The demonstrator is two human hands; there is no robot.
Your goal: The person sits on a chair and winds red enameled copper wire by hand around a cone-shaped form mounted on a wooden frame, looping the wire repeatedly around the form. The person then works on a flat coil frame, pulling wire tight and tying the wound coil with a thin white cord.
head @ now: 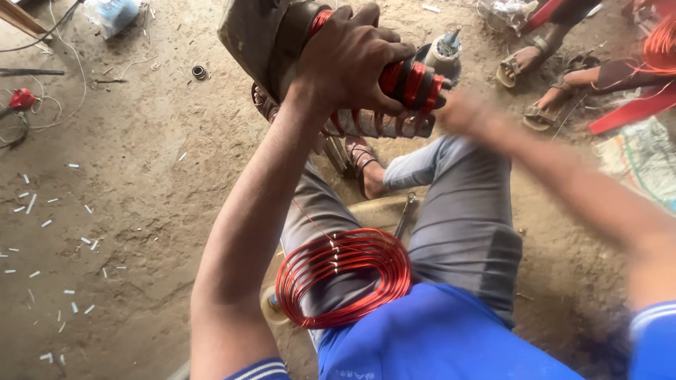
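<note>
Dusty dirt floor [155, 211] strewn with small white tube scraps [32, 204].

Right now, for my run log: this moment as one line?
left hand: gripping red wire coils on dark metal motor stator | right hand: blurred beside stator | loose red wire coil: on lap

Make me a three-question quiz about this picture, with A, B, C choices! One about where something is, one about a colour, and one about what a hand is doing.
1. Where does the loose wire coil lie?
A. on the person's lap
B. on a shelf
C. in a bucket

2. What colour is the wire?
A. green
B. red
C. white

3. What is the left hand doing?
A. hanging free
B. resting on the ground
C. gripping the wound part of the motor

Answers:
A, the wire coil rests on the grey trousers.
B, its loops are red.
C, the left hand is closed over the motor winding; the right hand is blurred.
</note>
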